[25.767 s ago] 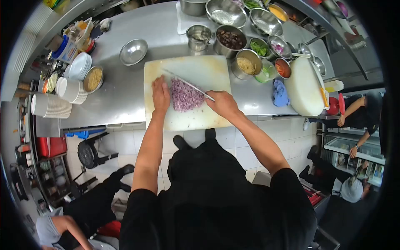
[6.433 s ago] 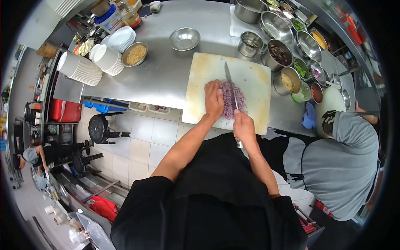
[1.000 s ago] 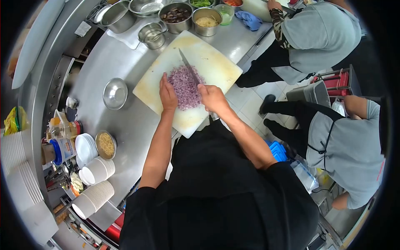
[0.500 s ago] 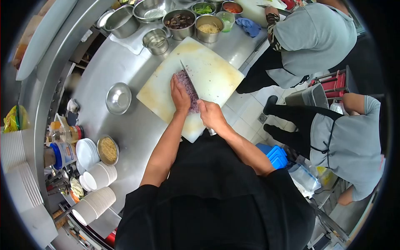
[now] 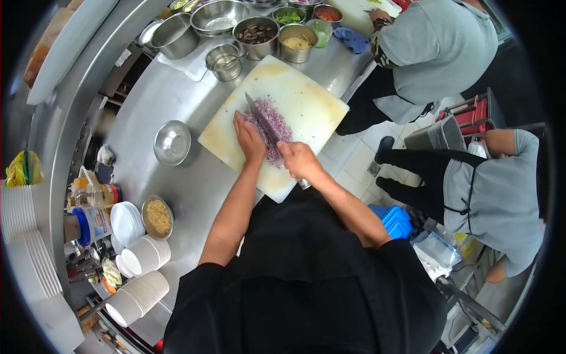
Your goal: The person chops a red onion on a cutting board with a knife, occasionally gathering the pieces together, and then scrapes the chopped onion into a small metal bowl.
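My right hand (image 5: 299,160) is closed around the handle of a kitchen knife (image 5: 263,123). Its blade lies across a spread of finely chopped red onion (image 5: 277,118), pointing away from me. On the left of the blade, my left hand (image 5: 250,140) is held out flat, fingers straight and together, beside the onion's left edge. Onion pieces show on both sides of the blade. Under it all is a white cutting board (image 5: 315,109) with yellowed stains, set at an angle on the steel counter.
An empty steel bowl (image 5: 172,143) sits left of the board. Metal pots with food, including dark pieces (image 5: 256,34) and pale shreds (image 5: 296,43), line the back. Stacked white containers (image 5: 147,255) stand at lower left. Two co-workers (image 5: 439,53) in grey shirts are on the right.
The chopped onion is spread wider, with more of it now right of the blade. The knife tip has shifted left, and my left hand has moved slightly left.
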Motion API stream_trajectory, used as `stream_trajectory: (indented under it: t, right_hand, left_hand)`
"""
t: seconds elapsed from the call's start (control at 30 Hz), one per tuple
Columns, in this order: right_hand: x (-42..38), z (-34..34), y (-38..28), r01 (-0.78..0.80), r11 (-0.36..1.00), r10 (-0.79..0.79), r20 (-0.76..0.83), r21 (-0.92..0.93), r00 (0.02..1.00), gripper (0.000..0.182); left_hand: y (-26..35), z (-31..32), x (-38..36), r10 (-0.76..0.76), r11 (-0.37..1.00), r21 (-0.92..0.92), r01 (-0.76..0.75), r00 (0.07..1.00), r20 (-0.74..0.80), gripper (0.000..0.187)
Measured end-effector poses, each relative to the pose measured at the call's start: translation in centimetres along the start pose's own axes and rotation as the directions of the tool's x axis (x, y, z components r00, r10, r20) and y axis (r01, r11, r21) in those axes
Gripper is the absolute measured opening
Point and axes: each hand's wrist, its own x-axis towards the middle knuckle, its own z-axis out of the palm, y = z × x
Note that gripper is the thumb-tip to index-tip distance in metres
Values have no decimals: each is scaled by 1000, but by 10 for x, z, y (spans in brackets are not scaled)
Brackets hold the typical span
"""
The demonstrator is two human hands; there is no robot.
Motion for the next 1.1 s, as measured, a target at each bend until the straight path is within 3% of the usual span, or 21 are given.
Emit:
stream_trajectory:
  t: [0.03,0.1,0.13,0.2,0.27,0.33,0.4,0.47,0.5,0.57,0.6,0.63,0.67,0.73,0.87,0.93,0.97,1.03,1.07,1.1]
  right_hand:
    - [-4,-4,2,58,996,-54,-61,68,997,48]
    - [-8,-15,8,181,974,-150,-211,135,966,51]
    - [-8,-22,11,177,975,-146,-216,132,965,51]
    - [-4,-38,15,129,976,-85,-240,176,967,51]
    - [-7,-49,19,104,970,-50,-234,220,971,51]
    - [-12,-53,18,73,960,-14,-215,269,976,51]
    - [-23,-51,15,34,964,29,-232,264,972,50]
    - [-18,-34,33,-39,967,81,-157,250,984,49]
    - [-14,-28,36,-93,972,115,-93,216,989,50]
    - [-26,-20,26,3,982,25,-145,188,989,50]
    - [-29,-16,22,94,984,-64,-187,154,980,49]
    - [-28,-10,26,171,985,-167,-254,-6,953,44]
    - [-27,-8,23,168,986,-165,-244,-7,956,44]
    - [-25,-9,10,-33,999,35,-82,30,996,42]
    - [-21,0,16,78,997,-79,-143,-11,987,42]
    - [-17,7,18,235,969,-246,-223,-71,943,41]
    - [-13,5,19,237,968,-249,-217,-78,944,41]
    - [-4,3,14,98,989,-105,-59,-106,993,39]
    - [-9,7,15,94,990,-100,-51,-101,994,39]
    - [-18,10,10,204,973,-217,-130,-104,968,39]
  left_hand:
    - [-9,1,8,4,1000,-4,-4,1000,9,51]
    - [-28,10,38,174,947,228,-225,959,224,41]
    - [-29,14,52,173,949,222,-224,959,226,41]
    - [-24,21,74,345,912,28,-409,804,485,30]
    - [-11,27,76,324,941,-90,-327,784,529,22]
    - [0,16,67,237,971,-182,-153,549,802,23]
    - [13,3,52,251,968,-209,-139,525,813,23]
    - [34,-11,39,423,906,-274,-323,715,557,26]
    - [28,-11,30,423,906,-275,-322,712,560,26]
    - [8,-6,15,252,967,-95,-234,928,273,31]
    - [12,-6,12,247,969,-91,-231,931,268,31]
    - [15,-9,4,136,989,-89,-118,962,235,34]
    - [19,-10,-2,27,995,-95,-8,980,198,38]
    - [13,-6,-15,28,998,-53,-20,988,151,40]
    - [18,-6,-26,-23,999,24,22,998,54,47]
    - [17,-5,-28,-42,998,46,40,998,43,49]
    - [17,-5,-29,-55,996,68,52,998,37,51]
    - [18,-6,-26,-55,998,46,53,998,34,53]
    - [18,-9,-28,-62,998,26,61,997,43,55]
    - [16,-11,-30,-65,998,29,64,997,46,55]
